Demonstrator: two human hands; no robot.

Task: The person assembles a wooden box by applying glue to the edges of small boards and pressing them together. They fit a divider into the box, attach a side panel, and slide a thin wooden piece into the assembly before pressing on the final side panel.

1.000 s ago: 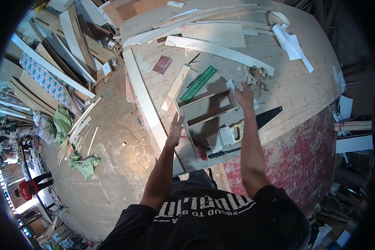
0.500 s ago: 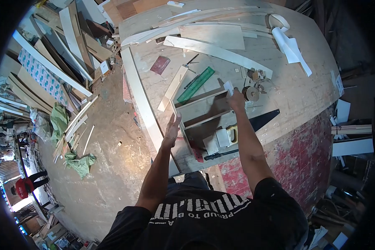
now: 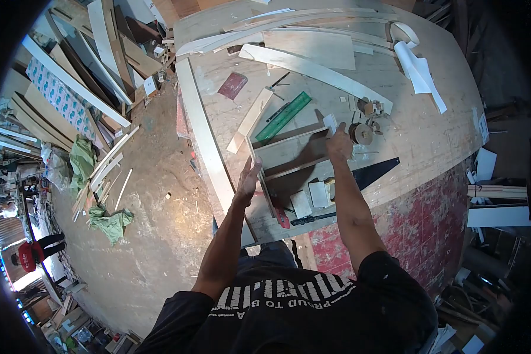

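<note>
A shallow wooden frame [image 3: 295, 169] with a cross divider lies on the workbench in front of me. My left hand [image 3: 249, 180] rests against the frame's left side, fingers stretched out, gripping nothing. At the far right corner, my right hand [image 3: 339, 144] is closed around a small white flat piece [image 3: 330, 122], which touches the frame's end. Right of that hand stands a round wooden spool [image 3: 361, 134]. A handsaw [image 3: 379, 173] lies beneath my right forearm, its handle mostly hidden. Within the frame's near part are pale blocks [image 3: 319, 194].
Beyond the frame lie a green ruler-like bar [image 3: 284, 117], a short board [image 3: 251, 120] and a dark red sheet [image 3: 232, 85]. Long wood strips [image 3: 315, 72] cross the workbench [image 3: 430, 133]. Offcuts [image 3: 109, 47] lean at the left; a person in red [image 3: 28, 257] is far off.
My right hand and the white piece have shifted slightly along the frame's right end. The whole view has tilted a little; my left hand stays at the frame's left side.
</note>
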